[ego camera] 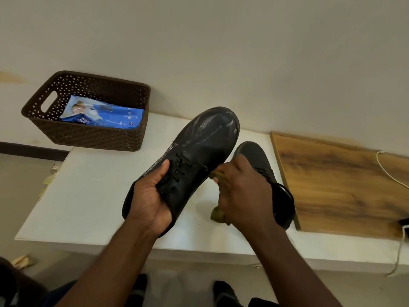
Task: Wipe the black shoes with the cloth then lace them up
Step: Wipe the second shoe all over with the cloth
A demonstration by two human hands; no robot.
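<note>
surface: white table point(93, 191) | on it: brown basket point(88, 134), 1 black shoe point(261, 160), wooden board point(340, 185)

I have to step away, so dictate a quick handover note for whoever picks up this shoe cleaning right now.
Left hand grips the raised black shoe at its heel end, toe pointing away.
Right hand holds the greenish cloth bunched against that shoe's side.
Second black shoe lies on the white table behind the right hand, laces loose.
Done: wiping of the held shoe is under way; whitish smears remain on its toe.
Left: finish wiping it, wipe the second shoe, lace both.
</note>
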